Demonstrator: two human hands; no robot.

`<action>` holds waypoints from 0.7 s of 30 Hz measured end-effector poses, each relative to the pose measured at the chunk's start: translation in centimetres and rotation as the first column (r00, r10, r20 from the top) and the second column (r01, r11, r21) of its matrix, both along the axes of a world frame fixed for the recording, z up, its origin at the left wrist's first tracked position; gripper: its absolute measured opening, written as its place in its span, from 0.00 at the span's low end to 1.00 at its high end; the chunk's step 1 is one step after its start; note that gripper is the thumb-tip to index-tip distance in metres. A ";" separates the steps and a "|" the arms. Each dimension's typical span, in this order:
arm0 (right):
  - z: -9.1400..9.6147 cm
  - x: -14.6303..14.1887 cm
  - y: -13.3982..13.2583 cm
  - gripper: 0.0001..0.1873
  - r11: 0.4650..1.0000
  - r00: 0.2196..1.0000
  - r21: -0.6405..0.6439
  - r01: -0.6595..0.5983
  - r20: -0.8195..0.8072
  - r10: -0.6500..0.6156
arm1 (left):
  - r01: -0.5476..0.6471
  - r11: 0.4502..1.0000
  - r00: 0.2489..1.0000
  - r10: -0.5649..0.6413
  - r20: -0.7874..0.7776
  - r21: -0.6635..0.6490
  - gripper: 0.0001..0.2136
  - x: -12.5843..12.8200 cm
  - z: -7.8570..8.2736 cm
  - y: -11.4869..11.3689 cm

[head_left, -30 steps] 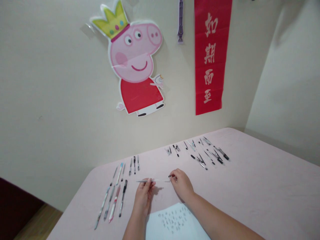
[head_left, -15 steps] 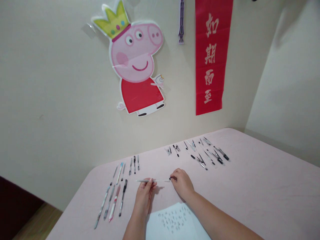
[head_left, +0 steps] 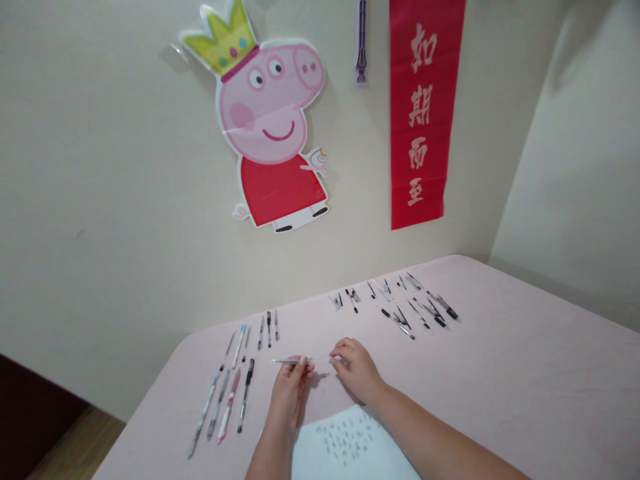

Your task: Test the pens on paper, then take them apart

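My left hand (head_left: 290,387) is closed around a slim pen (head_left: 287,362), held level above the table. Its dark grey end sticks out to the left, while a clear part runs right toward the other hand. At that right end, my right hand (head_left: 357,370) is closed in a pinch. The small black pen part seen earlier in these fingers is now hidden by them, and I cannot tell whether it touches the clear part. A white sheet with rows of handwriting (head_left: 347,443) lies below, between my forearms.
Several whole pens (head_left: 245,397) lie in two rows on the left of the pink-covered table (head_left: 500,387). Farther right, groups of loose pen parts (head_left: 403,317) are spread out. Behind the table rises a wall with a pig cutout (head_left: 283,193) and a red banner (head_left: 417,207).
My right hand has shifted slightly left to the pen's right end, and the black part in its fingers has gone out of sight. My left hand stays nearly still.
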State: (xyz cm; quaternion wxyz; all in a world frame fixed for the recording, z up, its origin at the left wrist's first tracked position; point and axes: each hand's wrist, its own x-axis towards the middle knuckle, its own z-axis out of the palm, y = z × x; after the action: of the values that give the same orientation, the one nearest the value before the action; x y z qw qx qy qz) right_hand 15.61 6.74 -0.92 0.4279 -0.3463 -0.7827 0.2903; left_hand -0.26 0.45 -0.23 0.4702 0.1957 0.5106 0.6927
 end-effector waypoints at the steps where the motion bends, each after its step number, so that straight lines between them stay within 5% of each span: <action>1: 0.1 -0.1 -0.1 0.07 1.000 1.000 -0.001 -0.025 -0.005 0.025 | 0.015 1.000 1.000 -0.015 -0.002 0.005 0.09 0.0 0.0 -0.1; 9: 0.4 -0.3 -0.6 0.06 0.996 0.996 0.015 -0.086 0.028 0.086 | 0.106 0.994 0.994 -0.106 0.004 0.024 0.12 0.2 0.1 -0.3; 15: -0.1 -0.1 0.1 0.07 0.999 0.999 -0.044 -0.004 -0.040 0.003 | -0.136 0.991 0.984 0.134 0.115 0.008 0.03 -0.6 0.2 0.1; 21: -0.6 0.6 1.7 0.06 0.992 0.993 -0.116 0.050 -0.098 -0.062 | -0.344 0.939 0.922 0.339 0.188 -0.006 0.07 -1.8 0.6 -0.1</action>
State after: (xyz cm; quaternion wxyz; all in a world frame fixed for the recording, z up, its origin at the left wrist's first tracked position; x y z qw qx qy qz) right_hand 16.22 8.40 -1.56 0.4546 -0.3767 -0.7323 0.3394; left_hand -2.01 0.34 0.40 0.3852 0.0445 0.4812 0.7862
